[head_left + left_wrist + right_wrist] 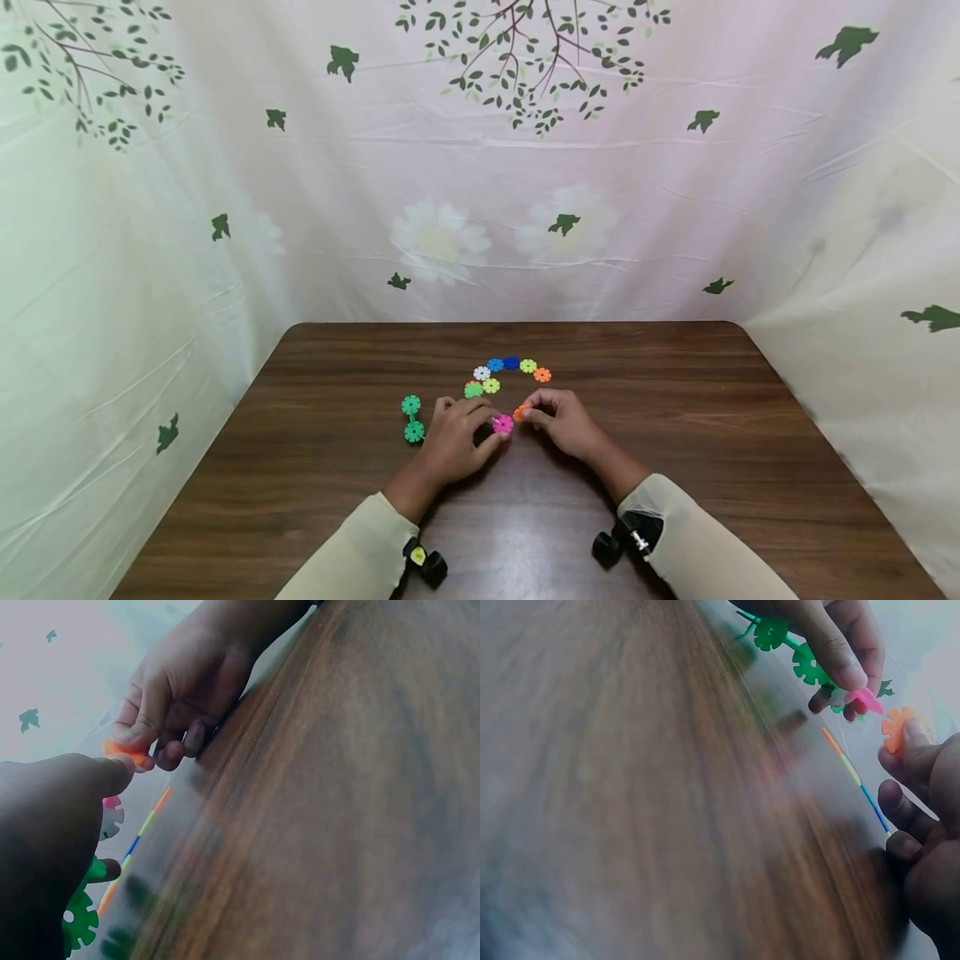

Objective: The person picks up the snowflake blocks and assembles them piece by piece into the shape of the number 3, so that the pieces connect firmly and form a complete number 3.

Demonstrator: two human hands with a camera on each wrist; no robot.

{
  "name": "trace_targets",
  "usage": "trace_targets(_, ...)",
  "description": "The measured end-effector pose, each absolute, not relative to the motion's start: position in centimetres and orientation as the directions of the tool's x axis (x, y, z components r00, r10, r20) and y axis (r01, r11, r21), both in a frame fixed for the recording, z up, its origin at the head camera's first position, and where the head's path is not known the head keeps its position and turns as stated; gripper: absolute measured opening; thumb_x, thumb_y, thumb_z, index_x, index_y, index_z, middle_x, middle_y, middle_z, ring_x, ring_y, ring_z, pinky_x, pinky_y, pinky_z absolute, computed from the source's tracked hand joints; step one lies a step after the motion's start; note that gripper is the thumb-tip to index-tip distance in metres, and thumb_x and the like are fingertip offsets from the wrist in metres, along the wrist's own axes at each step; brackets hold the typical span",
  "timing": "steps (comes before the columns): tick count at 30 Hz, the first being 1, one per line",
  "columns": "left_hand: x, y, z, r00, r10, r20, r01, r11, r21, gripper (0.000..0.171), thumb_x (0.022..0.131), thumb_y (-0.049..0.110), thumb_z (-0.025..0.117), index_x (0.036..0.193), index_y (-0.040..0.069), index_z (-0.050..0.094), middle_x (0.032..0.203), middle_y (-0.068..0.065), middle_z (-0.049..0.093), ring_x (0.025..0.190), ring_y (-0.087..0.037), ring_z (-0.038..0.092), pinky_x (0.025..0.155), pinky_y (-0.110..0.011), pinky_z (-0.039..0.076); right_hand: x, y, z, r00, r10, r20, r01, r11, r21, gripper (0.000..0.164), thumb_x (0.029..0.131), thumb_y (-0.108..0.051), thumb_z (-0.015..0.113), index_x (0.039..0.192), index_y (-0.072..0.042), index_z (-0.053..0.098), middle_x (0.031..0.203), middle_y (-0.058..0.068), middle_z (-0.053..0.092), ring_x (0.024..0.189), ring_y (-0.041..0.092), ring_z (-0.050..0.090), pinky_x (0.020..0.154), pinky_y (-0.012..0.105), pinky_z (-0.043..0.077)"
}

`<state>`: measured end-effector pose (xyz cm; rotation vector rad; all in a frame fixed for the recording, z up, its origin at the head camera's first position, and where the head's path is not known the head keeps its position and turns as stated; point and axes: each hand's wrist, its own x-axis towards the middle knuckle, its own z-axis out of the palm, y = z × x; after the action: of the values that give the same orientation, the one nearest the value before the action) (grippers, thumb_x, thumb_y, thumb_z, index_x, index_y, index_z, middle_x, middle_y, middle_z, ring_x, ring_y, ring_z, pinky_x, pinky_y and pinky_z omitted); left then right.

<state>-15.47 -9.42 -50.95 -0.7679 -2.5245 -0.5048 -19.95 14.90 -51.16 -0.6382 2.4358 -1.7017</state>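
In the head view my left hand (459,437) pinches a pink notched disc (503,424), with a white disc (112,822) against it. Several green notched discs (810,664) show beside the left hand; whether they join the white one is hidden by the fingers. Just to the right, my right hand (564,423) pinches an orange notched disc (900,729) between thumb and forefinger. A small gap separates the orange disc from the pink one in the right wrist view.
Beyond the hands, an arc of flat discs lies on the brown wooden table (337,500): green (473,389), white (482,373), dark blue (512,363) and orange (542,375) among them. A printed curtain (480,183) hangs behind and along both sides.
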Motion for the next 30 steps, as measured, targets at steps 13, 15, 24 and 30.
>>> trace_targets(13,-15.56,-9.47,-51.14,-0.729,0.43,0.532,0.607,0.765,0.214,0.031,0.098,0.044,0.081,0.115,0.019,0.082,0.121,0.001,0.078,0.113,-0.019,0.075,0.093,-0.05,0.048,-19.7,14.49,-51.17,-0.893,-0.415,0.172,-0.294,0.249,-0.923,0.01,0.101,-0.009,0.076,0.092,-0.004,0.077,0.09,0.021,0.076,0.073,0.008,0.06,0.067,0.023,0.052)
trace_targets(15,-15.57,-9.47,-51.09,-0.723,0.427,0.542,0.611,0.762,0.215,0.031,0.097,0.044,0.081,0.115,0.018,0.082,0.12,0.001,0.079,0.112,-0.019,0.075,0.093,-0.05,0.048,-19.72,14.45,-51.17,-0.894,-0.411,0.178,-0.295,0.241,-0.925,0.01,0.101,-0.008,0.077,0.092,-0.003,0.077,0.09,0.021,0.077,0.072,0.007,0.06,0.067,0.023,0.052)
trace_targets(24,-15.72,-9.35,-50.92,-0.718,0.426,0.551,0.62,0.751,0.228,0.034,0.094,0.042,0.082,0.117,0.017,0.083,0.12,0.0,0.083,0.106,-0.021,0.076,0.095,-0.052,0.046,-19.72,14.28,-51.0,-0.902,-0.39,0.186,-0.282,0.206,-0.937,0.01,0.097,-0.002,0.079,0.089,0.004,0.077,0.089,0.022,0.078,0.071,0.005,0.062,0.065,0.023,0.053)
trace_targets(30,-15.75,-9.22,-51.14,-0.73,0.424,0.536,0.607,0.763,0.223,0.033,0.094,0.043,0.082,0.116,0.018,0.082,0.119,0.003,0.083,0.105,-0.019,0.077,0.095,-0.051,0.046,-19.55,14.16,-51.2,-0.905,-0.393,0.166,-0.266,0.218,-0.939,0.01,0.097,-0.001,0.079,0.088,0.003,0.078,0.087,0.025,0.077,0.069,0.007,0.062,0.065,0.022,0.052)
